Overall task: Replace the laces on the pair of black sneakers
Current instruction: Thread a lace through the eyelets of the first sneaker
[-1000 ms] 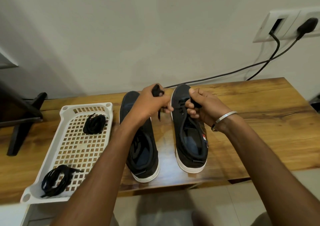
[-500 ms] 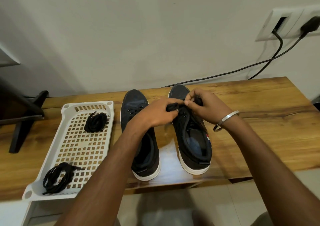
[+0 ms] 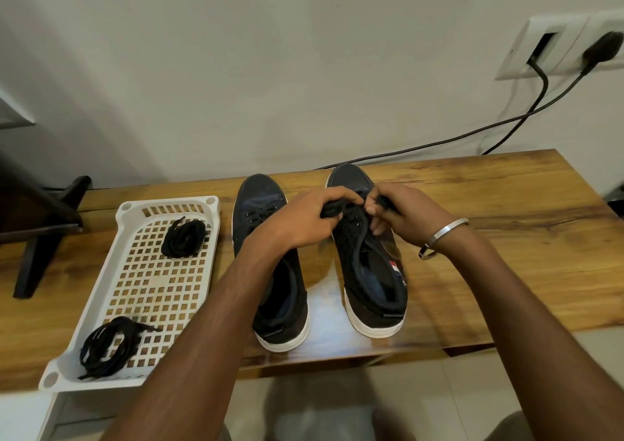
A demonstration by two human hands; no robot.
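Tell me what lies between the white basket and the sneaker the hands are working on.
In the head view, the other black sneaker stands between the white basket and the right-hand sneaker, with the left forearm crossing above it and bare wooden tabletop beside it.

black sneakers (image 3: 277, 271), white lattice tray (image 3: 111, 305), brown table (image 3: 506, 238)

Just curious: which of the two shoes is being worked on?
The right shoe: both hands, left hand and right hand, grip its lace over it. The left shoe sits untouched beside the basket.
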